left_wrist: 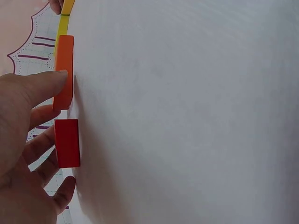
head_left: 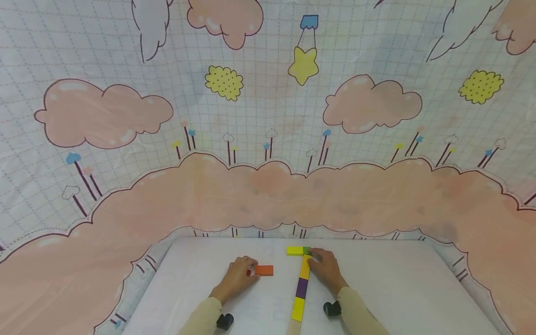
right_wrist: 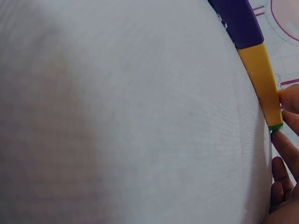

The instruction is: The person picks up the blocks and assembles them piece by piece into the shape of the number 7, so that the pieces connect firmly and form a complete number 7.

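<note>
My left hand pinches an orange block between thumb and index finger. A smaller red block sits by the other fingers of that hand, just behind the orange one. Over to the right, my right hand has its fingertips on a green block, with the thumb near the side of a yellow-orange block. The green block stands at the far end of a row of blocks, and a yellow block extends left from it. Fingers partly cover the green block.
Nearer me, the row continues with a purple block, another yellow block and a pale wooden-coloured block. All lie on a white tabletop. Behind it hangs a cloth printed with clouds.
</note>
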